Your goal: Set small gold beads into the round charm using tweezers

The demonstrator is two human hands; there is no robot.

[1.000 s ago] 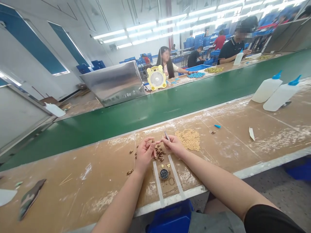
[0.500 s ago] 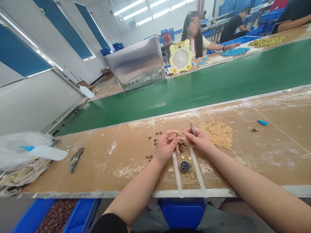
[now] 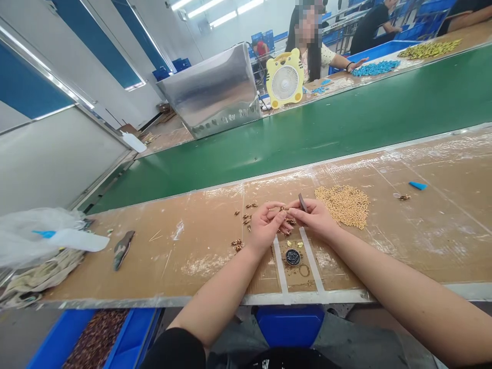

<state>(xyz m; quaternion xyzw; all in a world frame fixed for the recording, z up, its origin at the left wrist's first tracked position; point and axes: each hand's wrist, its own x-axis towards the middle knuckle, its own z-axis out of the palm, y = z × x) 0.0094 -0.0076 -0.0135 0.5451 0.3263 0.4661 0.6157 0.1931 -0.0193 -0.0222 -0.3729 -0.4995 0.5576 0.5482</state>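
Note:
My left hand (image 3: 265,225) is closed in a pinch, a small shiny brown piece (image 3: 283,208) between thumb and forefinger. Close against it on the right, my right hand (image 3: 313,216) grips a slim dark tool (image 3: 302,202), whose flat end sticks up past the fingers; its working end is too small to make out. Under and beside my left hand lie brown pieces (image 3: 247,219), partly hidden by the fingers. A round pot of black stuff (image 3: 292,257) stands nearer me, between two white tape strips (image 3: 312,261). Just right of my right hand spreads a heap of small tan beads (image 3: 344,205).
A white squeeze bottle (image 3: 79,240) and a camouflage-patterned piece (image 3: 123,250) lie at left. A blue cone-shaped piece (image 3: 417,185) is at right. Beyond the table runs a green belt (image 3: 230,161); across it stand a yellow fan (image 3: 285,80) and a seated person (image 3: 325,56).
My hands have come together; my right fingertips now meet the piece at my left fingertips. The view has shifted slightly. The person across has lowered a hand toward the blue pile.

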